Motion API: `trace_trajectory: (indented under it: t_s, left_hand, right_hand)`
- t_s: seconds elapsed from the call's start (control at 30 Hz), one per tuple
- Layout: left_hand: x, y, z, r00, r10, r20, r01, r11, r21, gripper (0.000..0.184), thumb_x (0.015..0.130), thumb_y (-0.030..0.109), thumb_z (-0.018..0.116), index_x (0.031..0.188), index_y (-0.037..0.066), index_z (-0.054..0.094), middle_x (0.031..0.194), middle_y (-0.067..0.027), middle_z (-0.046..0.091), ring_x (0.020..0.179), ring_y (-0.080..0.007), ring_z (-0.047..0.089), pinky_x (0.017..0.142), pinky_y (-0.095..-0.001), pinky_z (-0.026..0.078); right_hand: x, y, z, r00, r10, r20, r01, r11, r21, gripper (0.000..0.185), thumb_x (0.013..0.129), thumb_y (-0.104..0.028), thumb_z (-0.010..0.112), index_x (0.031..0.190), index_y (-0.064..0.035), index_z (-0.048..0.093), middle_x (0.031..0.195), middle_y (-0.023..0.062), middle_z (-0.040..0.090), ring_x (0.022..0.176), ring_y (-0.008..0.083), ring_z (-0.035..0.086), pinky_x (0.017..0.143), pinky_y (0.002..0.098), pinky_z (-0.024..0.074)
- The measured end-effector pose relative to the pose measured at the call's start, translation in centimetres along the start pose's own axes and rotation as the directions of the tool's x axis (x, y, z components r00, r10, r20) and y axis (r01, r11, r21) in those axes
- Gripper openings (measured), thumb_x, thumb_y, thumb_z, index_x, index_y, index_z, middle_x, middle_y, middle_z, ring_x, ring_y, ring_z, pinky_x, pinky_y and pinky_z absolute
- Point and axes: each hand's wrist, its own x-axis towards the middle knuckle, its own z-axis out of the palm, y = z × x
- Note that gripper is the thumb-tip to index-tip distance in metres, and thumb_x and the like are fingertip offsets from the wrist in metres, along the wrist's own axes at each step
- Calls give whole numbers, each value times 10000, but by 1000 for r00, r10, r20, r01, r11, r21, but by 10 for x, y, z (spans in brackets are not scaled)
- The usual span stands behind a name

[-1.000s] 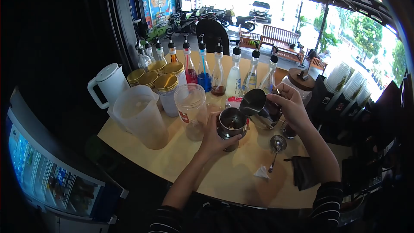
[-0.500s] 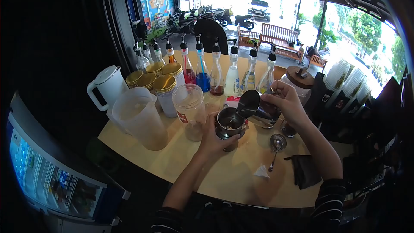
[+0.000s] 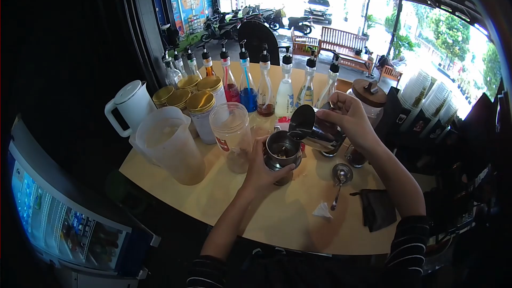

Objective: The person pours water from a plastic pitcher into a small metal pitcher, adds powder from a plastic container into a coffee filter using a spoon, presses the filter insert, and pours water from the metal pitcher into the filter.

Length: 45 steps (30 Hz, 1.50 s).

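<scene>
My left hand [image 3: 260, 175] is wrapped round a dark metal cup [image 3: 283, 161], which stands nearly upright just above or on the table. A few small pale bits show inside it. My right hand [image 3: 353, 120] grips a shiny metal pitcher [image 3: 326, 134] near its handle side. The pitcher is tilted to the left, its lip over the rim of the cup; a faint glint at the lip may be liquid. Close to my left hand stands a clear plastic jar [image 3: 230, 128]. A strainer-like metal piece [image 3: 342, 173] and a spoon [image 3: 336, 198] lie nearer me.
Several pump bottles [image 3: 248, 93] line the back of the table [image 3: 288, 224]. Gold-lidded jars [image 3: 201, 102], a frosted jug [image 3: 170, 146] and a white kettle [image 3: 130, 104] stand left. On the right are a wooden-lidded jar [image 3: 369, 93], a dark cloth [image 3: 377, 210] and stacked cups [image 3: 416, 90].
The pitcher has tipped further, its lip lower over the cup. Both hands keep their hold. The whole view has shifted slightly.
</scene>
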Motion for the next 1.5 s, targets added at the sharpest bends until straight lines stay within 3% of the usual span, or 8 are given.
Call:
trace_trajectory:
  t_s: [0.33,0.43,0.6,1.03,1.13,1.2,1.43,1.5]
  left_hand:
    - [1,2,0,999,38,-6,-38,999,-7,806,603,234,866,1214,31,381,1142,-133,481,1089,-242,532,936,-371,438]
    - [0,2,0,1000,29,-9,-29,1000,-6,805,603,237,866,1213,34,382,1140,-133,479,1088,-244,530,942,-373,434]
    - [-1,1,-1,1000,-4,0,4,1000,12,850,596,254,879,1245,43,373,1187,-120,505,1144,-227,519,975,-366,421]
    - [0,4,-2,1000,-11,21,11,1000,7,872,601,273,879,1261,37,362,1208,-128,497,1158,-237,509,997,-378,408]
    - [0,0,-2,1000,-6,25,6,1000,-4,871,602,272,880,1263,36,364,1216,-129,492,1164,-235,505,999,-377,407]
    - [0,-3,-1,1000,-10,17,10,1000,1,869,602,274,881,1261,36,366,1217,-128,489,1161,-232,505,998,-378,407]
    - [-1,-2,-1,1000,9,3,-9,1000,11,863,612,267,877,1263,39,358,1199,-118,489,1151,-230,506,992,-374,409]
    - [-1,-1,-2,1000,-9,20,9,1000,25,857,615,267,876,1261,40,361,1203,-119,483,1156,-230,503,992,-374,408]
  right_hand:
    - [2,1,-4,1000,-25,-3,25,1000,6,169,827,-45,696,818,-6,531,747,19,628,681,28,610,568,155,480]
    - [3,6,-8,1000,-19,-10,19,997,-76,182,824,-46,698,799,-11,521,742,17,624,685,31,616,572,158,482]
    - [1,-2,-1,998,-46,-50,45,998,-34,195,816,-50,709,790,-24,518,701,-23,578,625,-8,533,538,147,426]
    - [8,-1,-2,997,-63,-35,63,998,-24,233,813,-45,709,757,-34,484,698,-35,540,657,-16,520,553,145,428]
    - [8,-1,-5,995,-99,-17,96,987,-128,216,815,-31,703,769,-26,491,719,-17,572,692,5,572,574,150,458]
    - [4,-7,-2,994,-102,-30,102,995,-22,199,816,-16,694,782,-16,499,751,9,609,733,34,616,603,159,494]
    - [3,-6,-9,999,-36,-18,36,999,22,192,821,15,679,842,-32,494,828,24,624,750,34,607,668,174,528]
    - [8,1,-11,994,-92,-53,84,989,-123,210,814,-9,695,772,-19,490,698,-15,566,664,18,574,580,154,499]
